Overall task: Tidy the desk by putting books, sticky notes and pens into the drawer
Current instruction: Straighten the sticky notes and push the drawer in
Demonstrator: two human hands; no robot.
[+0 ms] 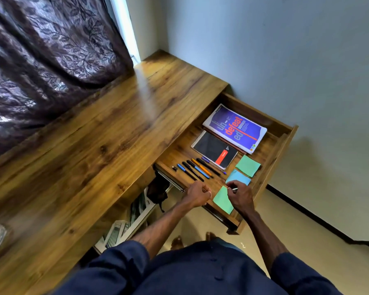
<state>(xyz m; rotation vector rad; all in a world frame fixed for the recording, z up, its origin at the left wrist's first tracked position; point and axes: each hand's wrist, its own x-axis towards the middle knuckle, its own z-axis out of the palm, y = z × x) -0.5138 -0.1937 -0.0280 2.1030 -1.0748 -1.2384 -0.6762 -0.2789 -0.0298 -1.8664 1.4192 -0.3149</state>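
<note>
Right hand point(241, 198) pinches a thin white pen point(234, 189) (tip only visible) over the drawer point(273, 160), above 1 green pad point(223, 201); left hand point(197, 193) curled, contents indeterminate. Pen judged light, stiff, slippery: grip mid-barrel.

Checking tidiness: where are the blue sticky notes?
Head view, right: blue sticky notes lie in the drawer between the far green pad and near green pad.

The person wears 1 dark navy shirt point(200, 271) of plain fabric, its 2 sleeves, left sleeve point(107, 267) and right sleeve point(296, 271), ending near the elbows, with forearms, left hand point(197, 193) and right hand point(240, 196) bare.
</note>
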